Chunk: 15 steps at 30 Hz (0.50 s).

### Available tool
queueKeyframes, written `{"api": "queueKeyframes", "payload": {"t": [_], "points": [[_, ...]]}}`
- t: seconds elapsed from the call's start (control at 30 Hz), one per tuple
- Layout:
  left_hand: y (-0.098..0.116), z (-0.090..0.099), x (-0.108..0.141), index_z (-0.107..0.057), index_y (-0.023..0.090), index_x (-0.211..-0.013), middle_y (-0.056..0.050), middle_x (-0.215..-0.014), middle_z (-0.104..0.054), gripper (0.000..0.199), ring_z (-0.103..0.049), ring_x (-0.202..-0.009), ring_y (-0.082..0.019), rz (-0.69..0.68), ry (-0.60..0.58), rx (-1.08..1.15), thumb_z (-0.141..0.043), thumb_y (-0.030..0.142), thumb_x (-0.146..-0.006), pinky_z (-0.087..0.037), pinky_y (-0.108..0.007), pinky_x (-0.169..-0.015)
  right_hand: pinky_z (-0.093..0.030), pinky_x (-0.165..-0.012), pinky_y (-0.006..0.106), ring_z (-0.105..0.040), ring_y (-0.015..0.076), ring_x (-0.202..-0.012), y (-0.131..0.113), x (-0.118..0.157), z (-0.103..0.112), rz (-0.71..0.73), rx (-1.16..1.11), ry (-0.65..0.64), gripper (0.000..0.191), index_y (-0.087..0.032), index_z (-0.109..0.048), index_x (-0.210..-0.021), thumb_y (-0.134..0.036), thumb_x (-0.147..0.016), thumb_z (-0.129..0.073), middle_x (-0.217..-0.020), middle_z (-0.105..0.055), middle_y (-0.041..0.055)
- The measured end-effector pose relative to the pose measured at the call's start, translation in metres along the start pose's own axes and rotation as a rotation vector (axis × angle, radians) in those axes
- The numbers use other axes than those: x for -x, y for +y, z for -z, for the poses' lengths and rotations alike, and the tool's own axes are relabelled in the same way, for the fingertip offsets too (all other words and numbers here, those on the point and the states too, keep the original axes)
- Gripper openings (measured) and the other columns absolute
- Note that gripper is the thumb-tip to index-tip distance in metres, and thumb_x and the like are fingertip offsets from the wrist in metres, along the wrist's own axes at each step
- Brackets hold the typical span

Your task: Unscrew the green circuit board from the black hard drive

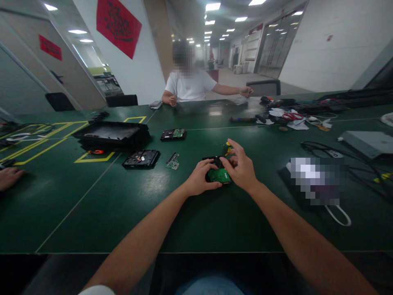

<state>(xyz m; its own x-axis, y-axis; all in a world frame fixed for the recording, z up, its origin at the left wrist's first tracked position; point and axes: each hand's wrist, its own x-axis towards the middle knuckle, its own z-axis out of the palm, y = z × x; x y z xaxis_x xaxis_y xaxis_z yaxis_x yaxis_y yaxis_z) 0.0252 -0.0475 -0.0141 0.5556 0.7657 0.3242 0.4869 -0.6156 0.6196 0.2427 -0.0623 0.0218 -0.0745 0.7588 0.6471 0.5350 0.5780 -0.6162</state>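
Observation:
A hard drive lies on the green table in front of me, its green circuit board facing up. My left hand grips the drive from the left, thumb along the near edge and fingers over the far side. At the drive's right side, my right hand has a small yellow and black tool among its fingers, possibly a screwdriver. The index finger reaches toward the tool's top and the thumb is low by the board. The tool's lower end is hard to make out.
Left of me are an opened hard drive, loose circuit boards, another drive and a black tray. At right lie a blurred-out object, cables and a grey metal box. A person sits opposite; another's hand rests far left.

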Motion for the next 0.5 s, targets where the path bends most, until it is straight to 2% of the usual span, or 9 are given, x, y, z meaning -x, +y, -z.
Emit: {"api": "queueKeyframes", "payload": {"t": [0.27, 0.5], "points": [[0.0038, 0.002, 0.0004, -0.065, 0.026, -0.13, -0.014, -0.158, -0.048, 0.065, -0.039, -0.151, -0.037, 0.02, -0.005, 0.006, -0.091, 0.045, -0.073, -0.033, -0.06, -0.125, -0.066, -0.068, 0.038, -0.069, 0.016, -0.062, -0.0005, 0.0011, -0.0004, -0.01, -0.046, -0.028, 0.07, -0.036, -0.031, -0.162, -0.037, -0.099, -0.062, -0.121, -0.071, 0.0082], [0.0072, 0.0043, 0.0012, -0.065, 0.025, -0.131, -0.014, -0.158, -0.047, 0.064, -0.038, -0.152, -0.036, 0.02, -0.007, 0.01, -0.09, 0.044, -0.075, -0.033, -0.059, -0.125, -0.065, -0.066, 0.038, -0.067, 0.0158, -0.061, -0.0001, 0.0002, -0.0008, -0.008, -0.014, -0.015, 0.068, -0.038, -0.035, -0.16, -0.037, -0.098, -0.064, -0.116, -0.07, 0.0065]]}}
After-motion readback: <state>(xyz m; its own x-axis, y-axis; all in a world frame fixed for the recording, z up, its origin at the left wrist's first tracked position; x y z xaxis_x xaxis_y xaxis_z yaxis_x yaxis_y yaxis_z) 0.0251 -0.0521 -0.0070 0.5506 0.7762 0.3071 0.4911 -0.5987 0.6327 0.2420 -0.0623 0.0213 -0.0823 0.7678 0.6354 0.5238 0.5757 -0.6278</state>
